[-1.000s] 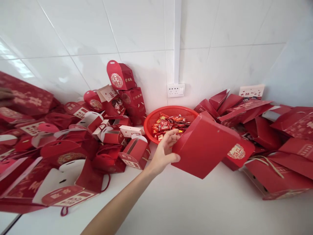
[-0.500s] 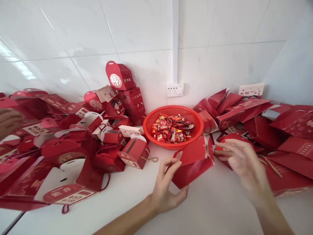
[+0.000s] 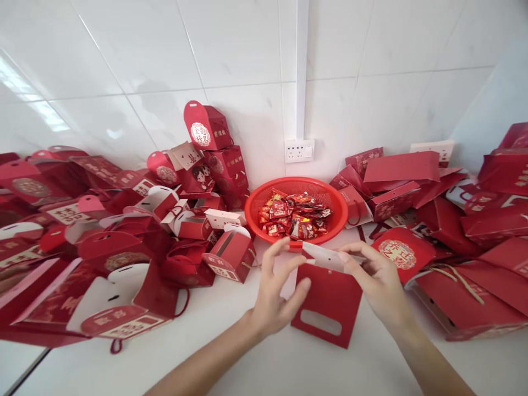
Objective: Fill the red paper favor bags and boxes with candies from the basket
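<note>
1. The red box (image 3: 330, 294) sits between the hands, in front of the red basket (image 3: 305, 186).
2. The right hand (image 3: 377, 283) pinches its top edge, apparently to steady it.
3. The left hand (image 3: 274, 297) spreads its fingers alongside; contact unclear.

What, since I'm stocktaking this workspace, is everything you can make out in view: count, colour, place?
Held box: one, red with a whitish flap, in front of the basket
Basket: one, red-orange, mid-table near the wall
Packets: many, mostly red, inside the basket
Left boxes: many, mostly red, heaped left, some stacked
Right boxes: many, mostly red, heaped right
Table: one, white, under everything
Wall: tiled, white, behind
Socket: one, white, on the wall
Trunking: one, white, above the socket
Left hand: one, bare, at the held box's left; contact unclear
Right hand: one, bare, pinching the flap
</note>
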Available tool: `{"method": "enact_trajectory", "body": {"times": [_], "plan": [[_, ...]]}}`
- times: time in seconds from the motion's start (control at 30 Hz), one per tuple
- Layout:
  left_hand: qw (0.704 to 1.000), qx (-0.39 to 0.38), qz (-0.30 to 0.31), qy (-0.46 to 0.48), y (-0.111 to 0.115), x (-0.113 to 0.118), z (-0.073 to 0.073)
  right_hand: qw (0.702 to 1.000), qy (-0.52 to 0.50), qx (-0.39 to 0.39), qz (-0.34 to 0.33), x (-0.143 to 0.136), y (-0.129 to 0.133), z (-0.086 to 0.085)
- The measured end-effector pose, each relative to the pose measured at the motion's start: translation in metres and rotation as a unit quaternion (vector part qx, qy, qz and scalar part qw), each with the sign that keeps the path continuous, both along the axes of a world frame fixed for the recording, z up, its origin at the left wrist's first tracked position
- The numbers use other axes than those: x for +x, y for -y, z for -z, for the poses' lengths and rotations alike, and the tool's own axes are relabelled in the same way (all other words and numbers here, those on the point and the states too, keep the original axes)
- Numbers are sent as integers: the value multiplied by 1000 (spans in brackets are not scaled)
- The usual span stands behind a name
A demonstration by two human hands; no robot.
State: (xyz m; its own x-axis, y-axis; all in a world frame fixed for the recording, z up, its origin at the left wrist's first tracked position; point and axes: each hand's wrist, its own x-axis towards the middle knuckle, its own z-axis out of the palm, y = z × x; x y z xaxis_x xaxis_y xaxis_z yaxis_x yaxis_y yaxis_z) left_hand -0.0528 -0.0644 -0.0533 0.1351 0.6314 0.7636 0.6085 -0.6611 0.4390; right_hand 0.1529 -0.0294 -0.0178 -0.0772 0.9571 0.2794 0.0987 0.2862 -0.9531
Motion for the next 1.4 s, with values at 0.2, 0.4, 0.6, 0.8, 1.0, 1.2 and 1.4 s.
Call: {"method": "enact_trajectory", "body": {"times": [0.2,0.4,0.6,0.8,1.0,1.2,1.4], "plan": [[997,-20,67,29,-15,-8,-21,980,-153,-105,-66,-18,-8,0],[967,-159,187,73,-9,-19,-23,971,-132,-149,-132,-24,-14,1],[909,-318,245,115,-4,-25,-33,960,-21,-134,-247,-8,-23,-13],[903,-283,302,114,-16,-32,-64,988,-43,-39,-142,-3,-62,-40],[940,-298,159,57,-99,-28,-84,987,-149,-32,-41,-28,-117,-40],[889,-327,71,-312,-166,1,-70,977,-202,-63,4,-55,-154,-29],[840,-371,9,-395,-175,10,-55,975,-196,-102,4,-53,-171,-12]]}}
